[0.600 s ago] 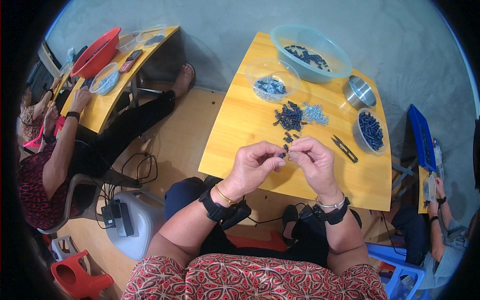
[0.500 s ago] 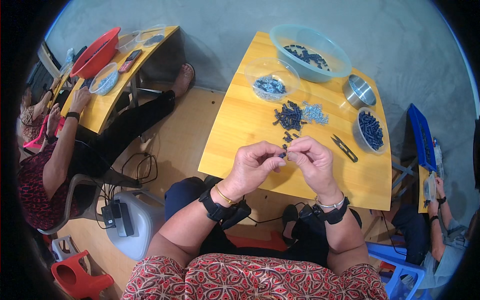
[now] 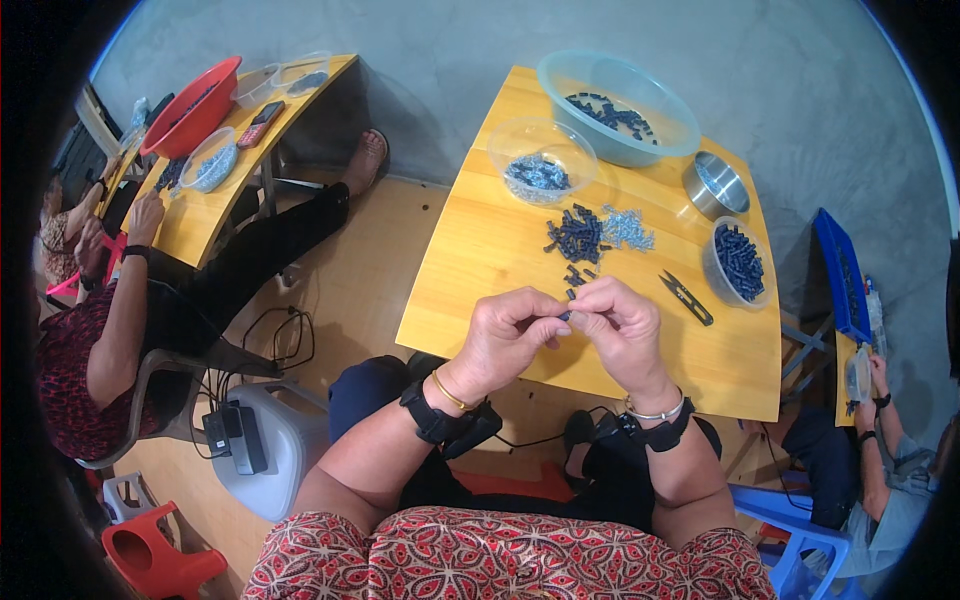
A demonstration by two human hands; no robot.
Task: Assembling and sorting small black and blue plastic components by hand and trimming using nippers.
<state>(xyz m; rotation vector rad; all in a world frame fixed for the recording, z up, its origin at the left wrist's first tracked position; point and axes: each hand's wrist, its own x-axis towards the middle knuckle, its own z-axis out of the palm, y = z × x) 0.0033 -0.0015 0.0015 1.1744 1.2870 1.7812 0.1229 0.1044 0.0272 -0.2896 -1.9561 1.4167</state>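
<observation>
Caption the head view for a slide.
Both hands, left hand and right hand, pinch a small dark part above a yellow table.

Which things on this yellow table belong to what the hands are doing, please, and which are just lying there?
In use: left hand, right hand, small dark part pinched between them, pile of dark parts.
Lying about: snips, steel bowl, big blue bowl.

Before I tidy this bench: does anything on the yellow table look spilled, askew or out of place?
Nothing looks damaged or tipped. Dark blue parts and pale clear parts lie loose in two small heaps on the yellow table, outside the bowls. The black snips lie flat beside them. Both hands pinch one small dark part.
</observation>
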